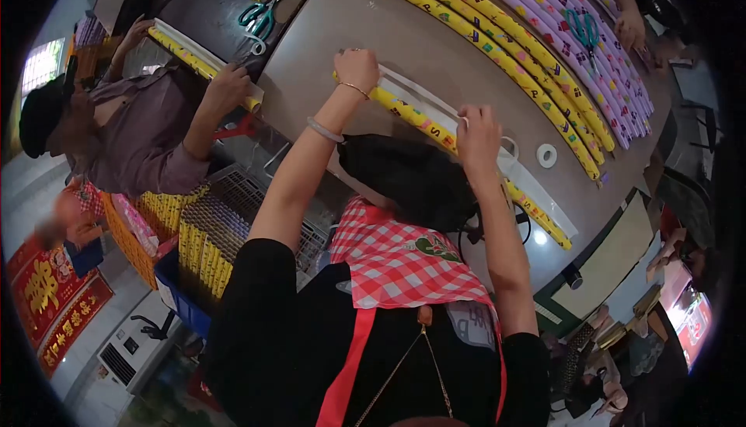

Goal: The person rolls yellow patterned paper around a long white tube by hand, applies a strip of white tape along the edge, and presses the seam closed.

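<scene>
A yellow patterned roll of wrapping paper lies slantwise along the table's near edge, with a loose white strip beside its far side. My left hand is closed at the roll's upper left end. Farther along, my right hand has its fingers closed on the roll and the edge of the white strip; the fingertips partly hide what they pinch. Close to my right hand is a white ring, partly hidden. A white tape roll lies flat on the table to its right.
Several yellow rolls and purple rolls lie across the table's far side, with green-handled scissors on them. At left, a co-worker handles another yellow roll. A crate of rolls stands below.
</scene>
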`<state>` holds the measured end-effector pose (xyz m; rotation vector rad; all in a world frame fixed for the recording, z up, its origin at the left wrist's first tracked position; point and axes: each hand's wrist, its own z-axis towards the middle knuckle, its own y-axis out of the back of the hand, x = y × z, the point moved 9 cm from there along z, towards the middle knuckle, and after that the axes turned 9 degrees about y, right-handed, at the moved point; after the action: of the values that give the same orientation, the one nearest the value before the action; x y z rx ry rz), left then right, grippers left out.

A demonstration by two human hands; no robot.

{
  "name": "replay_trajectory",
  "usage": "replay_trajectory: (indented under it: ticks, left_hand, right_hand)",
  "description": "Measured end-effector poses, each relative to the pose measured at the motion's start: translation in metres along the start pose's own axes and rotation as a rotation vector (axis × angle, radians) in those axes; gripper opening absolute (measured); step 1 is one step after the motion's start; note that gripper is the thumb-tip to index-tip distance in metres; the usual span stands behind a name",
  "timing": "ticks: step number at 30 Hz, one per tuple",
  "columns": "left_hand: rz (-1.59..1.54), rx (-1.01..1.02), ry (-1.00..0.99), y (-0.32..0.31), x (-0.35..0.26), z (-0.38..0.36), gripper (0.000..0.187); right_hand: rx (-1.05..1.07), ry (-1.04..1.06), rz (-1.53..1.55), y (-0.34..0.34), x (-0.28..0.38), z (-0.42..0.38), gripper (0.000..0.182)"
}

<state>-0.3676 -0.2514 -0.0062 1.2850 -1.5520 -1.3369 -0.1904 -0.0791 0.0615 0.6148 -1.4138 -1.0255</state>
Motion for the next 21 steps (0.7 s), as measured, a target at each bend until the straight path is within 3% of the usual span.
replay_trajectory:
  ticks: [8,16,21]
  left_hand:
    - [0.123,-0.082,-0.056,0.006,-0.009,-0.005,0.014]
    - [0.133,-0.153,-0.217,0.022,-0.043,-0.027,0.012]
    - [-0.028,-0.169,-0.233,0.024,-0.059,-0.046,0.008]
  right_hand:
    - [-0.092,-0.018,0.025,0.048,-0.013,-0.059,0.008]
    - [-0.038,0.005,0.054,0.011,-0.015,-0.039,0.011]
    - [-0.082,0.01,0.029,-0.006,-0.02,-0.023,0.012]
